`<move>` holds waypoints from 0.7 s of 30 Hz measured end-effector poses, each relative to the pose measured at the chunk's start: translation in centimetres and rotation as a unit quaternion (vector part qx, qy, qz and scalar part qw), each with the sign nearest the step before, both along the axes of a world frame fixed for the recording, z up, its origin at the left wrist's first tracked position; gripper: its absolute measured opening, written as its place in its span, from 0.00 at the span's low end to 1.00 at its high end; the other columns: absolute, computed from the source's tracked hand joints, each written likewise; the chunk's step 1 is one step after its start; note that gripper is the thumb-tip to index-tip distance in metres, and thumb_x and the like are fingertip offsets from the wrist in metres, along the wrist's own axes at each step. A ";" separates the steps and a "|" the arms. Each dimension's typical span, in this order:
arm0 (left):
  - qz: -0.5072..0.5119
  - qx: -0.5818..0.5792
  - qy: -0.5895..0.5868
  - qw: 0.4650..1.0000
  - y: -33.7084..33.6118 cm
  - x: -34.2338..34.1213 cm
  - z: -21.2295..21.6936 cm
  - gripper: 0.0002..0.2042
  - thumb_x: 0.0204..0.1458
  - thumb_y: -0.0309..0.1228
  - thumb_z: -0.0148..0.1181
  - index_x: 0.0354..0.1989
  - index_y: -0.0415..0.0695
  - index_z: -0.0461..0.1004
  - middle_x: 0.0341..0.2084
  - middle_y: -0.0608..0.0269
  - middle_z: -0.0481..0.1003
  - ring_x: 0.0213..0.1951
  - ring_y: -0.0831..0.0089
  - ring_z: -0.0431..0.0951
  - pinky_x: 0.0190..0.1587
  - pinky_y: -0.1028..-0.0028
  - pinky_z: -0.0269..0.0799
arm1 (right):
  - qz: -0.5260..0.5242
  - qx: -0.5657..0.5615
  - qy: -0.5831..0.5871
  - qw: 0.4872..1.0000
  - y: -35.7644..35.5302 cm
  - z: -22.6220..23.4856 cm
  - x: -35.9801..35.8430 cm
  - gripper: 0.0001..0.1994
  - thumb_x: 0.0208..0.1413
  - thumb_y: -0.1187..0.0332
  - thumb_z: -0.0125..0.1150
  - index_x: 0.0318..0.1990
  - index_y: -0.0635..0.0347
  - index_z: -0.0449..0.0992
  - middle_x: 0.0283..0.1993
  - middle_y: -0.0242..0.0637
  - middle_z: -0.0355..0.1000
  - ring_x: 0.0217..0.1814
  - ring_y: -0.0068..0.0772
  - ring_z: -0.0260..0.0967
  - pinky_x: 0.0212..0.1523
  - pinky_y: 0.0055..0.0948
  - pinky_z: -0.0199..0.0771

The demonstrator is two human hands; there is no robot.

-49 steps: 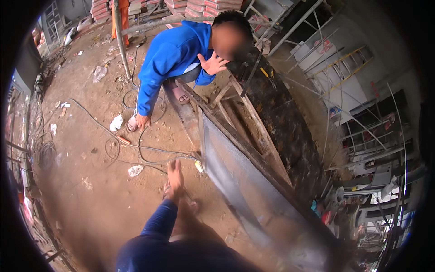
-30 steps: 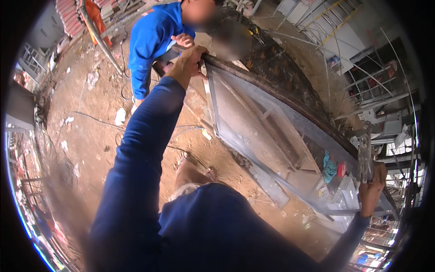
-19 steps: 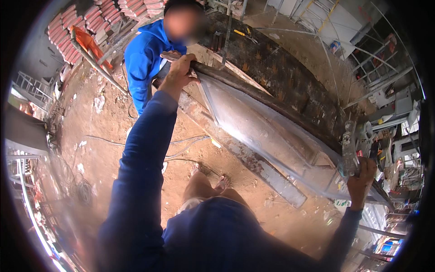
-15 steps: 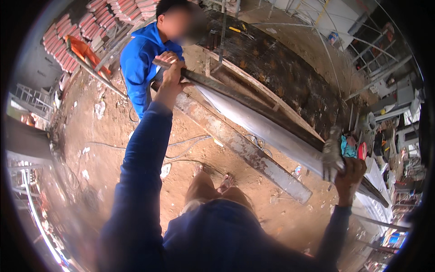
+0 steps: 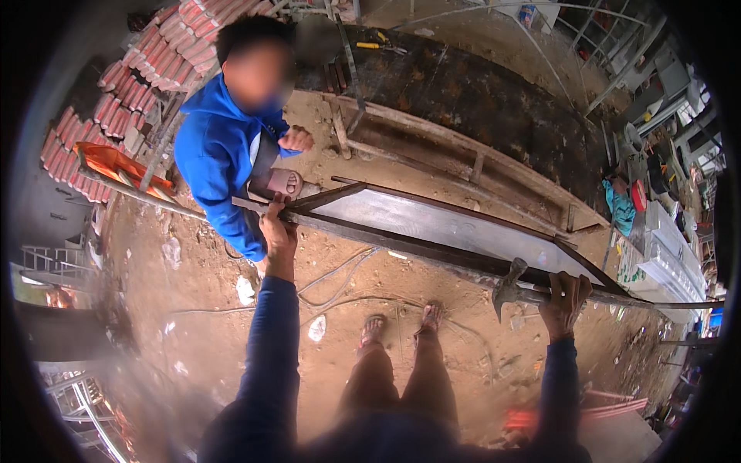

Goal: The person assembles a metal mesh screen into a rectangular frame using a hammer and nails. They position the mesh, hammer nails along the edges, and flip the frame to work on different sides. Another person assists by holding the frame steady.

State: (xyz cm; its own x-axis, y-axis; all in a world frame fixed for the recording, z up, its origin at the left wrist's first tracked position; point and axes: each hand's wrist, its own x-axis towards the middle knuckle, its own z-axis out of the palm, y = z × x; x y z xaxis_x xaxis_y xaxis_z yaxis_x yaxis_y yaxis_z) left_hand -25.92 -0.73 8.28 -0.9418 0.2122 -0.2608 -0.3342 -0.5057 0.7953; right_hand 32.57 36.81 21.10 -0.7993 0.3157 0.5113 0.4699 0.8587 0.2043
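A long, narrow panel with a dark frame and a pale translucent sheet [image 5: 440, 220] stretches across in front of me, tilted. My left hand [image 5: 279, 233] is closed around the left end of its near rail [image 5: 401, 245]. At the right end, my right hand [image 5: 564, 307] closes on a hammer [image 5: 508, 288], whose head sticks out to the left over the rail. The fingers of that hand also lie against the rail; the hammer's handle is mostly hidden. A co-worker in a blue hoodie [image 5: 212, 150] stands beyond the left end, one hand [image 5: 296, 139] raised and curled.
A low table with a stained dark top [image 5: 478, 100] stands behind the panel, with yellow-handled pliers [image 5: 378, 47] on it. Cables [image 5: 340, 289] lie on the dirt floor near my feet. Stacked red-and-white bags [image 5: 174, 54] and an orange sheet [image 5: 116, 166] are at the left.
The panel has swung nearer me and tipped, showing more of its sheet. My right hand has moved left with the hammer. The co-worker's hand has come away from the panel's left end.
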 end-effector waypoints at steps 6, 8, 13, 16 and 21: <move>0.023 0.051 0.007 0.998 -3.8 -0.3 -8.1 0.26 0.59 0.30 0.61 0.67 0.36 0.74 0.57 0.53 0.80 0.62 0.54 0.80 0.68 0.53 0.78 | -0.046 0.015 -0.016 0.999 -5.9 -8.2 0.7 0.24 0.47 0.68 0.81 0.53 0.54 0.81 0.52 0.38 0.74 0.54 0.45 0.75 0.69 0.69 0.66; -0.018 0.060 0.012 0.998 -5.2 -1.4 -10.7 0.28 0.59 0.31 0.62 0.69 0.36 0.73 0.60 0.51 0.80 0.62 0.52 0.80 0.68 0.52 0.77 | -0.060 0.009 -0.005 0.998 -7.4 -11.3 0.9 0.24 0.46 0.68 0.82 0.53 0.53 0.81 0.53 0.38 0.74 0.56 0.46 0.75 0.68 0.71 0.65; -0.009 0.057 -0.043 0.997 -7.4 1.0 -14.3 0.27 0.58 0.34 0.64 0.68 0.41 0.74 0.59 0.47 0.81 0.60 0.44 0.82 0.68 0.42 0.77 | -0.098 -0.009 -0.041 0.994 -10.8 -17.4 4.8 0.28 0.46 0.69 0.79 0.59 0.49 0.81 0.58 0.38 0.75 0.63 0.50 0.74 0.67 0.72 0.64; -0.027 0.008 -0.045 0.999 -7.9 0.3 -16.0 0.29 0.56 0.36 0.66 0.67 0.38 0.74 0.61 0.43 0.79 0.60 0.42 0.83 0.65 0.43 0.81 | -0.101 -0.029 -0.034 0.994 -12.6 -19.9 6.0 0.28 0.48 0.70 0.78 0.60 0.45 0.81 0.60 0.36 0.76 0.62 0.48 0.74 0.63 0.71 0.62; -0.071 -0.081 0.089 0.990 -12.5 -0.8 -22.1 0.32 0.58 0.34 0.71 0.69 0.29 0.73 0.66 0.33 0.76 0.65 0.44 0.81 0.73 0.49 0.77 | -0.110 -0.048 -0.034 0.992 -14.1 -24.7 8.0 0.25 0.53 0.69 0.75 0.60 0.39 0.81 0.58 0.29 0.73 0.61 0.37 0.75 0.59 0.63 0.64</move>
